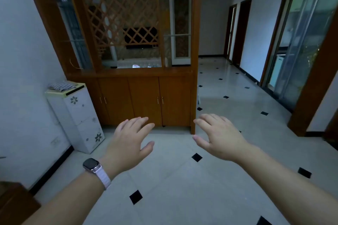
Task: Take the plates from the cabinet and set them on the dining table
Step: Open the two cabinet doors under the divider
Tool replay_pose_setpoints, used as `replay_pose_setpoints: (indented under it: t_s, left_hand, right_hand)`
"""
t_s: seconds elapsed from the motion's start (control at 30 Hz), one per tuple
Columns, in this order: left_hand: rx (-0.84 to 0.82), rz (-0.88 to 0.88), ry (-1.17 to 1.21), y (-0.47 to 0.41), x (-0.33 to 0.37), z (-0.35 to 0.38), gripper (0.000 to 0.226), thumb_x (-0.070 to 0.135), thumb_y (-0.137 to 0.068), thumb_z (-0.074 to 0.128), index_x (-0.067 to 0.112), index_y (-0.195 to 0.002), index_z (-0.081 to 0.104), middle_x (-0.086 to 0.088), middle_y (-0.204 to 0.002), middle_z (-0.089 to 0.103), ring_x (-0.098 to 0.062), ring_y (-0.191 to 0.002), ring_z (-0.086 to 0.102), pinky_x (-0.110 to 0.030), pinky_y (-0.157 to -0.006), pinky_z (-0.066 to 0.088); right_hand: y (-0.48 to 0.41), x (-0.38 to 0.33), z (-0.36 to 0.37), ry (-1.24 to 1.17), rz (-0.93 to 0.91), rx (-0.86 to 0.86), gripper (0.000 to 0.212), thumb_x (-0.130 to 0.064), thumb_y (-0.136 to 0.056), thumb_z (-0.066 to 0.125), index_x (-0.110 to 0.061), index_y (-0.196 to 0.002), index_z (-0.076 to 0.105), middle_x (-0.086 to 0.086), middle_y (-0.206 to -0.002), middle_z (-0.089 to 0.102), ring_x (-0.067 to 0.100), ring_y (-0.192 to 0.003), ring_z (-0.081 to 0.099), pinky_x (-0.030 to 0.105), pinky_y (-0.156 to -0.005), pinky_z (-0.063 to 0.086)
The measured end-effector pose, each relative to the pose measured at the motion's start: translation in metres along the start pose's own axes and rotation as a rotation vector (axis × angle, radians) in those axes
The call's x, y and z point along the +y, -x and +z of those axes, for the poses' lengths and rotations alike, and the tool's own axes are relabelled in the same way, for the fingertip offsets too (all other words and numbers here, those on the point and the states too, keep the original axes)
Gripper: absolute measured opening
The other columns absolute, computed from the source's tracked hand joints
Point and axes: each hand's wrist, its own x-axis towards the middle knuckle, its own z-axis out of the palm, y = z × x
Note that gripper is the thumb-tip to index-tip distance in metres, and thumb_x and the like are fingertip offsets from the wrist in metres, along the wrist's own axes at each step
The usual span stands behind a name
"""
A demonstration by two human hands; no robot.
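Observation:
A brown wooden cabinet (144, 100) stands ahead as a room divider, with lattice and glass above and several shut doors with small metal handles below. No plates are in view. My left hand (128, 142), a watch on its wrist, is stretched out in front of me with straight fingers and holds nothing. My right hand (219, 137) is held out beside it, palm down, fingers spread and empty. Both hands hover in the air some way short of the cabinet doors.
A white drawer unit (80, 118) with flower prints stands against the left wall, a folded striped cloth (61, 86) on top. Pale tiled floor (182, 179) runs to the cabinet and on to the right. Sliding glass doors (300, 45) are at right. A brown wooden corner (16, 204) shows lower left.

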Motion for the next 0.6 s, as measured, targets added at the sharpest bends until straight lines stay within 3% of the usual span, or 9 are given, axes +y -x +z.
replay_pose_setpoints:
  t_s: [0.33, 0.6]
  left_hand:
    - [-0.033, -0.011, 0.025, -0.039, -0.054, 0.057, 0.051, 0.054, -0.090, 0.041, 0.027, -0.130, 0.056, 0.000, -0.138, 0.055, -0.022, -0.130, 0.047, -0.044, -0.108, 0.033]
    - [-0.071, 0.025, 0.063, -0.112, -0.139, 0.110, 0.051, 0.055, -0.091, 0.042, 0.029, -0.132, 0.055, 0.002, -0.139, 0.053, -0.020, -0.131, 0.046, -0.042, -0.109, 0.032]
  right_hand:
    - [-0.068, 0.000, 0.051, 0.002, 0.005, -0.056, 0.063, -0.061, -0.090, 0.028, -0.024, -0.135, 0.050, -0.002, -0.136, 0.053, 0.020, -0.128, 0.045, 0.039, -0.103, 0.036]
    - [-0.175, -0.005, 0.092, 0.010, 0.046, -0.130, 0.061, -0.061, -0.092, 0.030, -0.025, -0.139, 0.045, -0.002, -0.143, 0.047, 0.019, -0.133, 0.039, 0.038, -0.107, 0.031]
